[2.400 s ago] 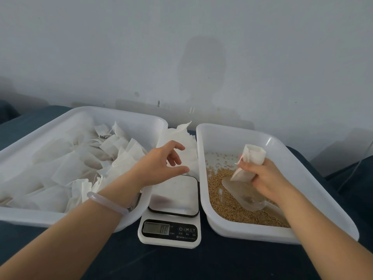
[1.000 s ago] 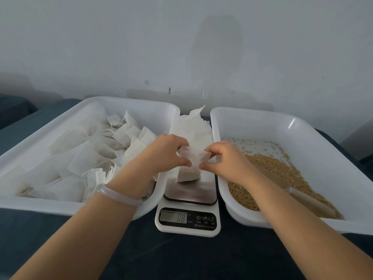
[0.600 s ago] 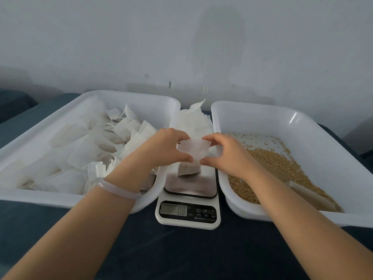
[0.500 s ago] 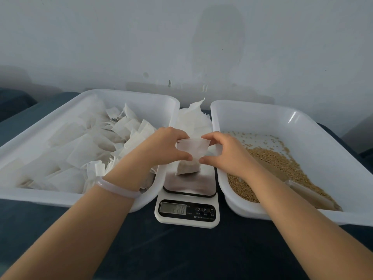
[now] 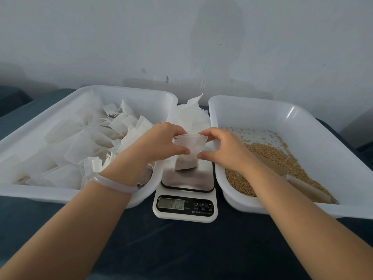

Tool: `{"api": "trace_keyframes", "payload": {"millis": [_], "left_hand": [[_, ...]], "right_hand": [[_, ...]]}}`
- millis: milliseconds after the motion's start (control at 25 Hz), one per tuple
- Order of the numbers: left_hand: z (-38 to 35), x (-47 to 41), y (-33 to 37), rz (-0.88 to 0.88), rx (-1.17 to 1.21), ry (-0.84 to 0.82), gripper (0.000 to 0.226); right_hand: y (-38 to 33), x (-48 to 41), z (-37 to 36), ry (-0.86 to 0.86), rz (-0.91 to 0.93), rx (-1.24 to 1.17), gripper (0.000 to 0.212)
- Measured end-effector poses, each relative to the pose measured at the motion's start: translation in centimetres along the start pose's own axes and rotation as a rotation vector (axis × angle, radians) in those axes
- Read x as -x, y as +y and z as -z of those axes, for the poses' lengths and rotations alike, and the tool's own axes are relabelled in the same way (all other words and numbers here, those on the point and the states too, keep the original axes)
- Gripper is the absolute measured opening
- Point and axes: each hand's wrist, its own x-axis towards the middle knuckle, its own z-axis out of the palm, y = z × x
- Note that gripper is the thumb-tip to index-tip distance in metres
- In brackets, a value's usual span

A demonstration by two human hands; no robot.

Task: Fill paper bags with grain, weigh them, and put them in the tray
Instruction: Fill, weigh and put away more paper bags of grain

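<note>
the left hand (image 5: 159, 142) and right hand (image 5: 224, 150) each pinch one side of the paper bag's (image 5: 187, 156) open mouth, likely holding it upright so nothing spills. its filled bottom sits on the scale (image 5: 186, 184), placed between the tray of bags (image 5: 60, 196) and the grain tray (image 5: 252, 112), both in easy reach.

We see dim, soft, bluish light casting only faint shadows on the wall (image 5: 121, 47). One glare streak marks the right tray (image 5: 292, 113). The edges bow with wide-angle distortion, and detail looks soft.
</note>
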Motion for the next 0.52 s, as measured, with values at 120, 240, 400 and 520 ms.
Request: {"api": "trace_keyframes", "payload": {"millis": [120, 240, 400, 520], "left_hand": [[0.0, -0.1, -0.1, -0.004, -0.012, 0.006, 0.018], [0.0, 0.0, 0.0, -0.039, 0.008, 0.079, 0.01], [0.1, 0.0, 0.3, -0.054, 0.154, 0.135, 0.008], [-0.3, -0.1, 0.2, -0.022, 0.034, 0.019, 0.012]], "right_hand": [[0.2, 0.1, -0.1, 0.011, 0.0, -0.019, 0.061], [0.0, 0.2, -0.1, 0.026, 0.063, 0.008, 0.054], [-0.4, 0.5, 0.1, 0.123, 0.166, 0.028, 0.019], [-1.2, 0.6, 0.3, 0.029, 0.142, 0.21, 0.024]]}}
